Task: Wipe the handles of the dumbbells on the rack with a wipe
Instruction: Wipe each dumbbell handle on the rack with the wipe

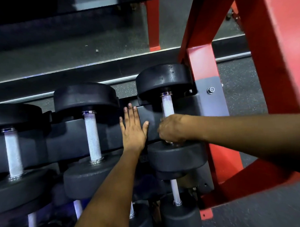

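I see my right hand (171, 129) at centre right of the frame, fingers curled tight around the lower part of the handle (167, 105) of the rightmost dumbbell (165, 81) on this tier. The knurled silver bar rises bare above my knuckles to the far head; just under my fist sits the near head (177, 158). I cannot make out a wipe inside the grip; the fingers hide whatever lies against the bar.

My left hand (133, 128) lies just left of that, at mid-frame, flat and wide with fingers straight and spread, palm pressed on the black rack rail (74, 134) between two dumbbells. It holds nothing.

Left of it stands the middle dumbbell (86, 97), its handle (93, 135) untouched, and a third dumbbell (14, 151) sits at the left edge. Below, in the lower part of the frame, more dumbbell handles show on a lower tier (175, 190). The red frame (263, 38) of the rack fills the right side.
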Demonstrator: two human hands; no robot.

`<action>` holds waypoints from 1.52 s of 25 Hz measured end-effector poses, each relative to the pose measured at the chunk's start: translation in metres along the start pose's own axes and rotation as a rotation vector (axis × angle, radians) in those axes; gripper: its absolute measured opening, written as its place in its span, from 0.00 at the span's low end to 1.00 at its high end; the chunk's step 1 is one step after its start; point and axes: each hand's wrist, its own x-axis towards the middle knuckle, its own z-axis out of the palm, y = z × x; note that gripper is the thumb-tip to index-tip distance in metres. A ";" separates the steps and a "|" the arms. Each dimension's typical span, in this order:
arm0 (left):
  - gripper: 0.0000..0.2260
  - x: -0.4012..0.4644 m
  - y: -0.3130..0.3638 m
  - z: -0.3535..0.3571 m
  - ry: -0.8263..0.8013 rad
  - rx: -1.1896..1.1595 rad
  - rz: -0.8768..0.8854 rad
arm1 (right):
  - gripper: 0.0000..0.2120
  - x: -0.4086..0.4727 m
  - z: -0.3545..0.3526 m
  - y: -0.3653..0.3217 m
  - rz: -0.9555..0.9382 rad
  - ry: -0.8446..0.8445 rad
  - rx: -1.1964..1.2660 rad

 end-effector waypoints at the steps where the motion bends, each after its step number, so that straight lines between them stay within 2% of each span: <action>1: 0.32 0.001 0.000 0.000 -0.002 0.003 0.002 | 0.15 0.000 -0.004 0.006 0.027 0.019 0.009; 3: 0.32 0.000 -0.001 0.000 0.010 0.017 0.000 | 0.16 -0.004 -0.011 0.017 0.073 0.085 -0.014; 5: 0.31 0.000 0.000 -0.002 -0.004 0.024 -0.005 | 0.15 -0.004 -0.002 0.010 0.050 0.114 0.108; 8: 0.31 -0.002 0.002 -0.002 -0.022 0.038 -0.013 | 0.11 -0.027 0.032 -0.005 0.024 0.299 0.617; 10: 0.31 -0.001 0.003 -0.002 -0.032 0.042 -0.012 | 0.09 -0.045 0.064 0.000 0.116 0.380 0.889; 12: 0.31 -0.001 0.002 0.000 -0.027 0.042 -0.019 | 0.06 -0.056 0.085 -0.002 0.410 0.454 1.138; 14: 0.31 -0.001 0.001 0.001 -0.014 0.031 -0.014 | 0.14 -0.046 0.078 0.001 0.894 0.710 1.645; 15: 0.31 -0.001 0.000 0.001 -0.002 0.025 -0.006 | 0.16 -0.033 0.069 0.006 1.071 0.861 1.914; 16: 0.31 -0.001 -0.001 0.003 0.011 0.018 0.003 | 0.17 -0.016 0.052 0.012 1.138 0.951 2.109; 18: 0.32 0.000 -0.002 0.007 0.035 0.011 0.010 | 0.09 0.011 0.008 0.020 1.036 0.938 2.287; 19: 0.32 0.000 -0.002 0.008 0.059 0.019 0.011 | 0.04 0.022 -0.011 0.018 0.972 0.833 2.299; 21: 0.31 -0.001 -0.003 0.010 0.103 0.016 0.018 | 0.32 0.029 -0.028 0.016 0.958 0.547 2.198; 22: 0.31 -0.001 -0.002 0.011 0.099 0.005 0.020 | 0.34 0.032 -0.023 0.022 0.989 0.544 2.180; 24: 0.31 -0.001 -0.002 0.012 0.113 -0.010 0.020 | 0.11 0.029 -0.016 0.034 0.978 0.630 2.308; 25: 0.31 -0.001 -0.002 0.012 0.130 -0.006 0.022 | 0.06 0.028 -0.014 0.035 0.972 0.642 2.354; 26: 0.30 -0.001 -0.002 0.013 0.145 0.003 0.025 | 0.12 0.027 -0.014 0.035 0.946 0.625 2.328; 28: 0.30 0.002 -0.002 0.014 0.167 0.019 0.015 | 0.34 0.026 -0.014 0.028 0.913 0.587 2.226; 29: 0.30 0.003 -0.002 0.015 0.171 0.021 0.012 | 0.36 0.026 -0.009 0.026 0.887 0.633 2.216; 30: 0.30 0.002 -0.001 0.015 0.169 0.021 0.015 | 0.30 0.021 -0.006 0.027 0.836 0.707 2.289; 32: 0.30 0.000 -0.002 0.016 0.179 0.042 0.019 | 0.20 0.013 0.013 0.035 0.584 0.728 2.668; 33: 0.30 0.000 -0.002 0.016 0.181 0.050 0.019 | 0.20 0.014 0.026 0.039 0.441 0.690 2.862; 35: 0.30 0.001 -0.002 0.017 0.180 0.056 0.023 | 0.22 0.016 0.039 0.043 0.281 0.671 3.112; 37: 0.30 0.001 -0.003 0.018 0.185 0.064 0.026 | 0.17 0.022 0.036 0.040 0.337 0.738 3.110; 38: 0.30 0.001 -0.003 0.018 0.190 0.065 0.026 | 0.12 0.025 0.033 0.036 0.453 0.809 3.029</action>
